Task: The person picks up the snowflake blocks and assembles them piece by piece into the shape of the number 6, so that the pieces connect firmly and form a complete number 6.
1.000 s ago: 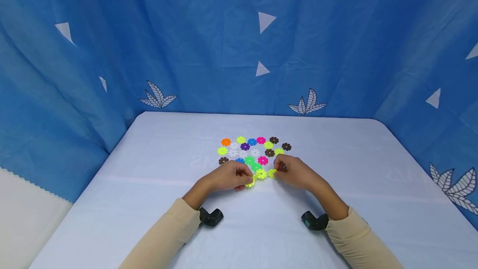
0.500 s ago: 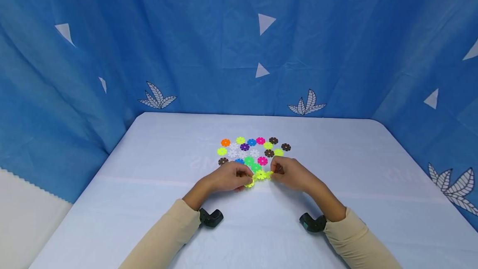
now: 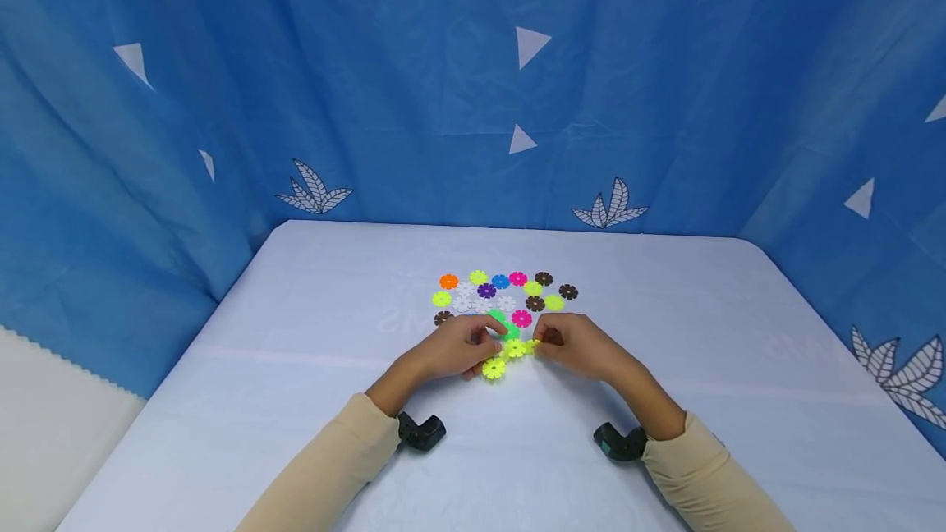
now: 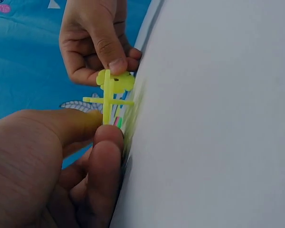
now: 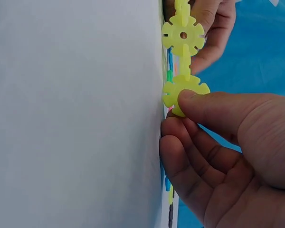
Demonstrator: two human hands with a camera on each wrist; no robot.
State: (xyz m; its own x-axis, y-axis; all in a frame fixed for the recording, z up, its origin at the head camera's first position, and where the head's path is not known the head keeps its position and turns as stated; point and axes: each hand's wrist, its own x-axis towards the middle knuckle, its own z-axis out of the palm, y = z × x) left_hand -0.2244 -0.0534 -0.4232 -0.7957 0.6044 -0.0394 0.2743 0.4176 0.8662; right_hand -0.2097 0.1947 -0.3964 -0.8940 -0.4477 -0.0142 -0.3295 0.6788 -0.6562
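Bright yellow notched snowflake discs [image 3: 515, 349], slotted together in a short chain, lie between both hands just over the white table. My left hand [image 3: 460, 346] pinches the chain at its left part, thumb and fingertips at a disc's edge in the left wrist view. One yellow disc [image 3: 493, 369] shows whole beside the left thumb. With thumb and fingertips, my right hand [image 3: 576, 343] pinches the end disc [image 5: 183, 92]. In the right wrist view that disc joins a standing one, which joins a disc [image 5: 183, 35] with a round hole. Two green discs [image 3: 510, 332] lie close behind the chain.
Behind the hands, loose notched discs in several colours are spread on the white table [image 3: 332, 286], among them an orange disc [image 3: 448, 281], a purple disc [image 3: 486, 291] and a pink disc [image 3: 521, 318]. A blue curtain [image 3: 436, 89] hangs behind the table.
The right hand has moved left and brought its yellow disc against the chain. The left fingers have shifted up off the nearest disc, which now shows whole.
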